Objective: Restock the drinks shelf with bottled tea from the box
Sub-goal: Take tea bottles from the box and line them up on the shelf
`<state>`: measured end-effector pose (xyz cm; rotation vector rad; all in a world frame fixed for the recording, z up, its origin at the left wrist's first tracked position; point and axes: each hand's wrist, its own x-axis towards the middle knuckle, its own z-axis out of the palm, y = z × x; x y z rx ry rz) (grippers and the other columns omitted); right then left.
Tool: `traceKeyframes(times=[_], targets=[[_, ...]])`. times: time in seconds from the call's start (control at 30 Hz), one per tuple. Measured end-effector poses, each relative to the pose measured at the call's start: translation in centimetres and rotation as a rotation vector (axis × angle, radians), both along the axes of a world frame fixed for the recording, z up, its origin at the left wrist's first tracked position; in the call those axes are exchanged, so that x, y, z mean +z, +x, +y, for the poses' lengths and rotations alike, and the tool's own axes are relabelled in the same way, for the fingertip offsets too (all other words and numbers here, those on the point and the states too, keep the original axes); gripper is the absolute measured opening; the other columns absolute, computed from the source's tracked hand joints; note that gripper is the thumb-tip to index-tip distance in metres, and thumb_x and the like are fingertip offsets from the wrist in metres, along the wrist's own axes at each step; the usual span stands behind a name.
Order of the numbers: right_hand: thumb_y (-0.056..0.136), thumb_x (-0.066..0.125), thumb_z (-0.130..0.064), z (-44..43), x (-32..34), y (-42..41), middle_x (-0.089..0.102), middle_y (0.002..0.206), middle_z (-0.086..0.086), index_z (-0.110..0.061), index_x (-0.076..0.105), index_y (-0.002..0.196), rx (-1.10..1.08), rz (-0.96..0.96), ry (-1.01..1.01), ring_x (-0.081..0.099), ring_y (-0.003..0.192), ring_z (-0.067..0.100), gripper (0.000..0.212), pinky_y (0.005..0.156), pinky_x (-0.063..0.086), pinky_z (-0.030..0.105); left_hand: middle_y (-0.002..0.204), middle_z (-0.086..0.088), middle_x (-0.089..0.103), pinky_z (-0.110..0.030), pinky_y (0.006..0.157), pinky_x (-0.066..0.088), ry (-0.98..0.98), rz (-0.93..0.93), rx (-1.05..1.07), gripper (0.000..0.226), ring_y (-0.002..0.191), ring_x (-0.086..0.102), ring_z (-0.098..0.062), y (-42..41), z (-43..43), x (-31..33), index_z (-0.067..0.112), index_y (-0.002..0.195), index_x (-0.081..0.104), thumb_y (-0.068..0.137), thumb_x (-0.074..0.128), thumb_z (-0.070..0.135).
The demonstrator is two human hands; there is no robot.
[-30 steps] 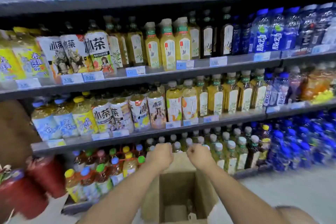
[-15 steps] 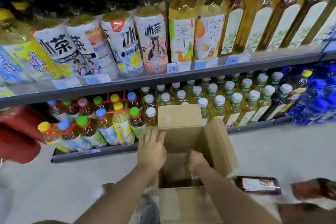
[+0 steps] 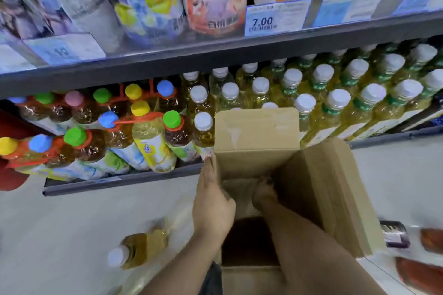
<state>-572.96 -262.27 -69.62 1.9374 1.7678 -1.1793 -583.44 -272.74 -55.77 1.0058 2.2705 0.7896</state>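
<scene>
As the right hand (image 3: 263, 195) goes down into the box (image 3: 256, 141), more of it is out of sight than half a second ago, when it was only just past the rim. One second ago both hands were up at the top of the far flap, so they have left the flap and split up: one holds, one digs. The left hand (image 3: 213, 203) was lying flat on the left side of the box. Now it holds that wall, thumb inside and fingers outside, which should keep the box from sliding. I cannot tell if the right hand is wide or closed round something, because its fingers are deep in the box and blurred. No bottle shows inside the box, and the bottom looks dark. The head has come down too, so the box looks bigger and closer. Right behind the far flap of the box, the shelf (image 3: 119, 183) is packed with white-capped tea bottles (image 3: 338, 100). One loose bottle (image 3: 141, 245) lies on its side on the floor (image 3: 72, 223), left of the box and near the left arm. I think a grab is under way, with the hand feeling for tea at the bottom. The box may be almost used up, since the hand must go so far down. No bottle from this reach is out of the box yet.
</scene>
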Motion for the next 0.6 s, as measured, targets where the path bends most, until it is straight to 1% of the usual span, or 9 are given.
traceKeyframes(times=[0.07,0.13,0.17,0.2,0.3,0.4,0.5,0.6], targets=[[0.107,0.034,-0.029,0.8,-0.2,-0.4,0.034,0.153,0.022,0.003,0.025,0.150,0.019,-0.023,0.026,0.034,0.141,0.034,0.054,0.114,0.030,0.037,0.164,0.014,0.021,-0.016,0.106,0.032,0.008,-0.003,0.024,0.093,0.144,0.034,-0.010,0.3,0.2,0.1,0.035,0.160,0.006,0.086,0.049,-0.001],[0.108,0.030,-0.028,1.3,-0.1,-0.7,0.044,0.147,0.020,0.001,0.039,0.142,0.012,-0.059,0.044,0.040,0.138,0.033,0.046,0.109,0.032,0.033,0.162,0.009,0.030,-0.025,0.110,0.041,0.013,0.020,0.055,0.087,0.140,0.043,-0.015,0.5,0.2,0.0,0.035,0.159,0.007,0.089,0.047,0.003],[0.108,0.031,-0.031,1.5,-0.4,-0.6,0.047,0.146,0.017,-0.002,0.045,0.139,0.007,-0.086,0.071,0.043,0.137,0.033,0.045,0.109,0.034,0.034,0.161,0.007,0.034,-0.031,0.107,0.046,0.007,0.030,0.064,0.085,0.137,0.047,-0.017,0.5,0.1,-0.1,0.034,0.159,0.007,0.090,0.046,0.005],[0.107,0.032,-0.034,1.7,-0.9,-0.4,0.049,0.145,0.015,-0.005,0.048,0.136,0.019,-0.100,0.077,0.045,0.136,0.032,0.045,0.109,0.036,0.036,0.160,0.006,0.035,-0.033,0.106,0.047,-0.002,0.033,0.067,0.084,0.135,0.049,-0.018,0.5,0.1,-0.2,0.034,0.159,0.007,0.090,0.047,0.006],[0.101,0.041,-0.045,1.4,-1.5,-0.5,0.052,0.143,0.012,-0.012,0.056,0.133,-0.006,-0.103,0.025,0.048,0.134,0.031,0.049,0.108,0.042,0.039,0.161,0.007,0.032,-0.032,0.105,0.047,-0.010,0.033,0.072,0.083,0.135,0.048,-0.019,0.6,0.4,0.1,0.032,0.159,0.008,0.091,0.047,0.008],[0.092,0.054,-0.053,1.9,-2.2,0.0,0.058,0.137,0.010,-0.014,0.064,0.126,-0.013,-0.071,-0.012,0.054,0.129,0.030,0.052,0.102,0.046,0.035,0.161,0.006,0.033,-0.034,0.102,0.049,-0.024,0.036,0.082,0.082,0.134,0.049,-0.021,0.7,0.6,0.4,0.031,0.160,0.008,0.092,0.049,0.008],[0.092,0.057,-0.050,1.8,0.0,0.2,0.065,0.127,0.011,-0.014,0.069,0.118,0.062,-0.042,-0.022,0.060,0.120,0.029,0.046,0.099,0.049,0.035,0.160,0.003,0.035,-0.037,0.100,0.051,-0.046,0.014,0.065,0.084,0.134,0.049,-0.023,0.6,0.7,0.5,0.030,0.160,0.010,0.089,0.051,0.007],[0.091,0.062,-0.040,0.5,3.7,0.2,0.066,0.125,0.011,-0.013,0.067,0.120,0.181,0.001,0.001,0.060,0.118,0.030,0.040,0.100,0.048,0.036,0.157,0.003,0.039,-0.040,0.097,0.052,-0.037,-0.053,0.071,0.087,0.132,0.050,-0.025,0.4,0.8,0.4,0.029,0.158,0.016,0.083,0.052,0.004]])
